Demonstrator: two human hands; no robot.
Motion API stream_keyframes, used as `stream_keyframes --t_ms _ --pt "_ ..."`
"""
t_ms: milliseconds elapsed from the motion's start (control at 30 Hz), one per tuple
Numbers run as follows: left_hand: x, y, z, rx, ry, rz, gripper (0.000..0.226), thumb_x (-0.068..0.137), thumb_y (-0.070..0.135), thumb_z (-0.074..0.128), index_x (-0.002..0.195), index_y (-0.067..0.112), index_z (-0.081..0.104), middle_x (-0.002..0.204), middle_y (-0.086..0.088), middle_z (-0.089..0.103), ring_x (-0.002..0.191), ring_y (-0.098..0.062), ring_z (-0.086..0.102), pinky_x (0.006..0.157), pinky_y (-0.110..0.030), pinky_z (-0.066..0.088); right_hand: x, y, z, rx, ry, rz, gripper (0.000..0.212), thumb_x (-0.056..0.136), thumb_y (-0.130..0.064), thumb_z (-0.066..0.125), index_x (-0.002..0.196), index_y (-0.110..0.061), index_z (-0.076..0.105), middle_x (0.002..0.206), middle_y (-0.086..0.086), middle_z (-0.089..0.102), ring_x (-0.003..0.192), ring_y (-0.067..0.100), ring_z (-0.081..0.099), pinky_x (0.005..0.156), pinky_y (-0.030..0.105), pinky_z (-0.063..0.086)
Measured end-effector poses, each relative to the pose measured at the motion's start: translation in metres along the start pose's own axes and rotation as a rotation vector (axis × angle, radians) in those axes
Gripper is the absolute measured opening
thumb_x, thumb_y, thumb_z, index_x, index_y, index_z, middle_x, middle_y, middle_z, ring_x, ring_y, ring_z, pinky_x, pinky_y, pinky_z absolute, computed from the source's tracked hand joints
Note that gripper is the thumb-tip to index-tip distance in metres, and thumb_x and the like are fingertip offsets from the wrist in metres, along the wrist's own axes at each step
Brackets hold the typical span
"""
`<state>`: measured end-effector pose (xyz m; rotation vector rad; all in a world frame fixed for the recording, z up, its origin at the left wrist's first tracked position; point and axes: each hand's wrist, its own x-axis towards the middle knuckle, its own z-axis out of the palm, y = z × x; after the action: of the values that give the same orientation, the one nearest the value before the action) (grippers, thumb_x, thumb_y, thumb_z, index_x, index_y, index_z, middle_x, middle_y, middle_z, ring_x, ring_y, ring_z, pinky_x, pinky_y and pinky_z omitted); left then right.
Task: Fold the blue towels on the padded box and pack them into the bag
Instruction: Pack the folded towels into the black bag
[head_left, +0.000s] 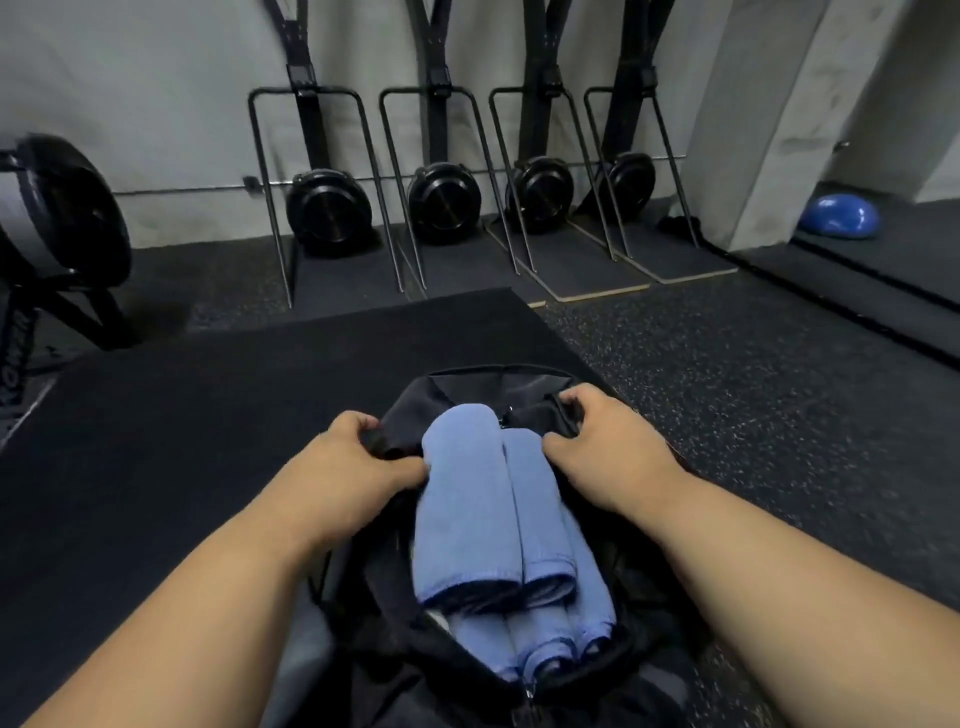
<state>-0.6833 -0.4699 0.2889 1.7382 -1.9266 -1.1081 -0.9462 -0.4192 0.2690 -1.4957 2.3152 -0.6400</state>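
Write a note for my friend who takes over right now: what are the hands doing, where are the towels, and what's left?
Left hand: grips the bag's left edge.
Right hand: grips the bag's right edge.
Blue towels: folded, stacked inside the open black bag, top ones poking above the opening.
Done: no loose towels in view on the padded box.
Left: probably press the towels down and pull the edges together to close the bag.
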Motion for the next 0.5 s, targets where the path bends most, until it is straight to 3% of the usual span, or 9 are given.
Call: stream_keyframes --t_ms 100,167,267,367,500 --pt "0.022 -0.005 0.003 0.175 -0.075 -0.005 0.089 0.062 0.065 0.08 0.138 0.048 0.037 0.123 0.016 0.06 0.1 -0.01 0.067 0.084 -0.036 0.058 0.026 -0.006 -0.003 -0.042 0.026 -0.002 0.02 0.089 -0.03 0.065 0.109 -0.031 0.065 0.086 -0.011 0.068 0.084 0.013 0.062 0.07 0.03 0.041" --pt "0.023 -0.007 0.01 0.231 -0.091 0.003 0.093 0.064 0.063 0.08 0.144 0.049 0.034 0.128 0.013 0.051 0.103 -0.013 0.062 0.085 -0.034 0.054 0.034 -0.009 -0.003 0.01 0.006 0.037 0.008 0.089 -0.023 0.063 0.093 -0.03 0.065 0.075 -0.009 0.067 0.073 0.008 0.061 0.066 0.03 0.044" --pt "0.025 -0.005 0.013 0.189 -0.132 -0.045 0.088 0.073 0.047 0.082 0.147 0.049 0.033 0.126 0.012 0.044 0.104 -0.018 0.06 0.086 -0.034 0.051 0.038 -0.013 -0.001 0.104 -0.037 0.114 0.012 0.09 -0.019 0.062 0.089 -0.029 0.066 0.073 -0.01 0.067 0.068 0.006 0.059 0.068 0.03 0.046" --pt "0.025 0.004 0.01 0.097 -0.111 -0.107 0.083 0.079 0.025 0.077 0.149 0.046 0.037 0.128 0.01 0.057 0.108 -0.019 0.063 0.09 -0.036 0.054 0.04 -0.021 -0.005 0.212 -0.044 0.187 0.014 0.093 -0.016 0.062 0.088 -0.027 0.069 0.062 -0.015 0.062 0.057 0.003 0.053 0.063 0.022 0.042" --pt "0.024 0.029 -0.014 -0.066 -0.012 -0.244 0.065 0.082 0.014 0.068 0.133 0.047 0.048 0.098 0.019 0.068 0.083 -0.011 0.068 0.07 -0.034 0.056 0.051 -0.036 -0.022 0.276 -0.043 0.237 0.016 0.096 -0.01 0.061 0.094 -0.021 0.073 0.061 -0.029 0.062 0.062 -0.009 0.057 0.063 0.005 0.039"
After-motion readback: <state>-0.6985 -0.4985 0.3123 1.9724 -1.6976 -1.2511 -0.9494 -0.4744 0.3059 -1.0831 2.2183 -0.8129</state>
